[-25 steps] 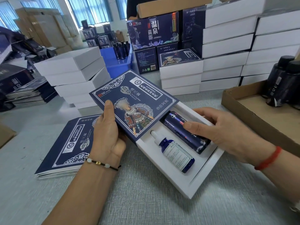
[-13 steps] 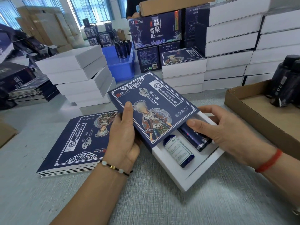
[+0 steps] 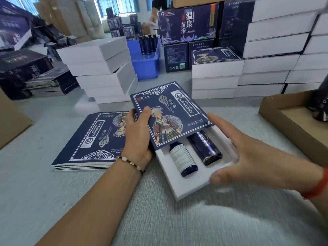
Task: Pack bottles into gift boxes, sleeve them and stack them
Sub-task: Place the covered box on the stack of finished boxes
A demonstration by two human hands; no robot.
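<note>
**Sleeving Step: Tray Partly Inserted**

The left hand (image 3: 137, 137) grips the dark-blue printed cardboard sleeve (image 3: 168, 116) along its left edge, thumb on the top face and fingers underneath. This grip holds the sleeve steady and angled so that its near mouth stays presented to the tray.

The white foam-lined gift tray (image 3: 188, 190) sits partly inside the sleeve, its near half still exposed on the grey textured table (image 3: 88, 201). Two bottles lie side by side in the tray recesses: a blue glass dropper bottle with a white label (image 3: 183, 160) on the left and a dark-blue glossy cylindrical bottle (image 3: 206, 150) on the right. The upper ends of both are hidden under the sleeve.

The right hand (image 3: 248, 157) is spread with straight fingers along the tray's right side and thumb near the tray's near edge. It clamps nothing. Motion blur prevents confirmation of contact with the tray. The flat posture suits pushing the tray further in, judged to be the step in hand.

A stack of flat dark-blue printed sleeves (image 3: 92, 144) lies just left of the left hand, within reach for further boxes. A pile of white closed boxes topped by one sleeved box (image 3: 215, 71) stands beyond, apparently the stacking place.
</note>
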